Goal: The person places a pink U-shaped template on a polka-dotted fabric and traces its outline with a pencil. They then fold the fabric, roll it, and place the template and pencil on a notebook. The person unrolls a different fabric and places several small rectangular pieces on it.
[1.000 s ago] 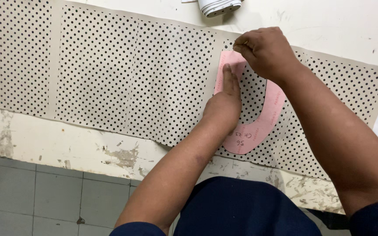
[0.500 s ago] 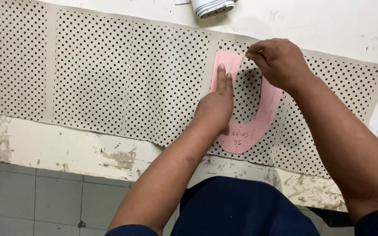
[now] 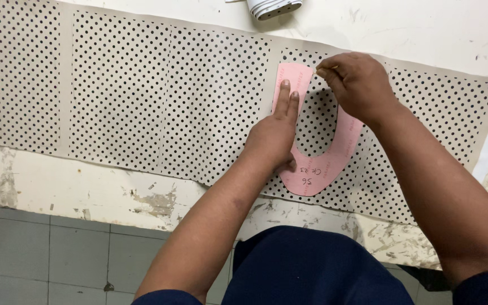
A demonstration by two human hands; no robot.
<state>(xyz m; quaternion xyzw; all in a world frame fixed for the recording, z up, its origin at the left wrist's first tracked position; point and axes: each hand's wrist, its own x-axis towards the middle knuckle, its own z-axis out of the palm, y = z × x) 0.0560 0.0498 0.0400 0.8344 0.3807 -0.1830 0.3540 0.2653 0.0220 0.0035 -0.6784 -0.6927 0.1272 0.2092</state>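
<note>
1. One pink U-shaped template (image 3: 320, 169).
2. One long dotted sheet (image 3: 142, 107) on the desk (image 3: 425, 28).
3. One rolled dotted piece (image 3: 272, 7) at the top edge.
4. Two hands: left (image 3: 275, 138), right (image 3: 357, 82).

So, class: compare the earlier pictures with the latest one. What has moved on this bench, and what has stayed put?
The right hand has slid from the top of the pink U-shaped template's left arm across to the inner edge of its right arm, fingertips pinched; whether they hold anything is too small to tell. The left hand stays pressed flat on the template's left arm. The template and the perforated sheet have not visibly shifted.
</note>
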